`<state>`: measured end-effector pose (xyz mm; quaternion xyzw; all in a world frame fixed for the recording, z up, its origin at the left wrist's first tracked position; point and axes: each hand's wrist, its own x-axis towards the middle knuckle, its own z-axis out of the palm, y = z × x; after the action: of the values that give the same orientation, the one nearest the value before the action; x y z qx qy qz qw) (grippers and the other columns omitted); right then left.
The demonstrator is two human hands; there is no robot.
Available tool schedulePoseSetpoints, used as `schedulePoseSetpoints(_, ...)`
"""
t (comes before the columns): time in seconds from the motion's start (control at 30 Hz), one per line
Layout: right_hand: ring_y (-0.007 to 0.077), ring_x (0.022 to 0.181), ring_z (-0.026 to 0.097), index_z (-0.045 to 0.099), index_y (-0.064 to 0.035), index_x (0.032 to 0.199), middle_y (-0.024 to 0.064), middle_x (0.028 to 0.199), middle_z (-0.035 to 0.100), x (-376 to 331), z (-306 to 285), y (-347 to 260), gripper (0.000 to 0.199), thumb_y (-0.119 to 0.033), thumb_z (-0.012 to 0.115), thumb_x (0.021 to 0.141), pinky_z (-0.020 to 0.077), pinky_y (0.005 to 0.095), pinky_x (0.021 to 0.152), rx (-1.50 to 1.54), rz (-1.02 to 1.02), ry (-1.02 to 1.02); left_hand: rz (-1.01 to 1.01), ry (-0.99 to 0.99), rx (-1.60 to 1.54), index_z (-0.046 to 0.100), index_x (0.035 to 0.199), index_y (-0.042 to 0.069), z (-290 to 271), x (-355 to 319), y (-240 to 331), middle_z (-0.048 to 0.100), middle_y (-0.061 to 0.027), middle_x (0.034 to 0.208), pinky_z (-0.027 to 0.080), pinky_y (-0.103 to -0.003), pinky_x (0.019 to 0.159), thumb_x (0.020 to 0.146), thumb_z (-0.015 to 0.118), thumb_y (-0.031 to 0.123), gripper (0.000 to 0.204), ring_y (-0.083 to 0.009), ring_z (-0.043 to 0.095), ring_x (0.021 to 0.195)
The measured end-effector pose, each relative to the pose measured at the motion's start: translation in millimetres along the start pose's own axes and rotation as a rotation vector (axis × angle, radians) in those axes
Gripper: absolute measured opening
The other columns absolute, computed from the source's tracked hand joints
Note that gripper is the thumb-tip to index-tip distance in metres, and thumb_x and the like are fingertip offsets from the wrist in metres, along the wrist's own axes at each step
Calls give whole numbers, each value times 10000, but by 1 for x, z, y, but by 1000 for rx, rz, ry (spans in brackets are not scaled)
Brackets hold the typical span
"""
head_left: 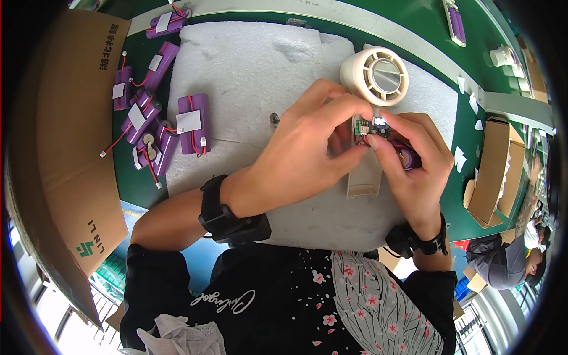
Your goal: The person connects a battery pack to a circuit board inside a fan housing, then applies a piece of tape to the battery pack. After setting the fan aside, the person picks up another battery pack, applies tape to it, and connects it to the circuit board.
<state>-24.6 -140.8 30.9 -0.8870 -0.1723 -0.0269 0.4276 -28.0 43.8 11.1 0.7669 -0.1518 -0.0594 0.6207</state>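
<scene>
Board (371,129) pinched between left hand (307,154) fingertips and right hand (414,171), which I see gripping purple cell (407,158).

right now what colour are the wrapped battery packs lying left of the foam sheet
Purple battery packs, red wires; head view shows it best.

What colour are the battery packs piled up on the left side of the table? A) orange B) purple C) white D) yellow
B: the battery packs lying left of the white foam sheet have purple wrapping, with white labels and red wires on them.
</scene>
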Motion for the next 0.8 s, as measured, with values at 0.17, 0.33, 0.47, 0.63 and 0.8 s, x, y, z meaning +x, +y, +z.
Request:
schedulePoseSetpoints(0.17, 146, 646, 617, 687, -30, 980, 86, 867, 631, 0, 1, 4, 262, -19, 748, 726, 485, 248, 547, 15, -69, 46, 19, -5, 63, 544, 1140, 38, 7, -1, 1, 569, -81, 1061, 535, -255, 640, 729, 690, -61, 447, -141, 617, 741)
schedulePoseSetpoints(0.33, 143, 636, 608, 686, -32, 969, 82, 855, 626, 1, -2, 3, 248, -5, 738, 728, 480, 247, 539, -7, -32, 26, 0, -4, 65, 546, 1139, 45, 9, -1, 1, 573, -75, 1043, 524, -255, 626, 729, 687, -46, 443, -140, 612, 729)
schedulePoseSetpoints(0.47, 144, 663, 605, 684, -29, 959, 83, 868, 623, 1, -4, 3, 245, 6, 735, 722, 478, 245, 560, -6, -15, -10, -3, -5, 69, 542, 1119, 44, 9, -1, 0, 575, -72, 1025, 518, -255, 618, 734, 668, -56, 417, -140, 607, 716)
schedulePoseSetpoints(0.63, 148, 727, 606, 681, -30, 959, 82, 903, 622, 0, -6, 7, 255, 21, 734, 714, 479, 244, 595, -8, -63, -48, -27, -7, 74, 530, 1095, 47, 10, 0, 1, 570, -69, 1002, 511, -258, 604, 729, 659, -59, 402, -141, 603, 704)
schedulePoseSetpoints(0.8, 158, 723, 606, 688, -41, 944, 78, 909, 620, -1, -1, 8, 260, 24, 748, 699, 481, 250, 577, -31, -113, -14, -49, 17, 48, 519, 1052, 53, 11, 0, 2, 573, -69, 941, 508, -264, 591, 721, 664, -44, 373, -143, 604, 682)
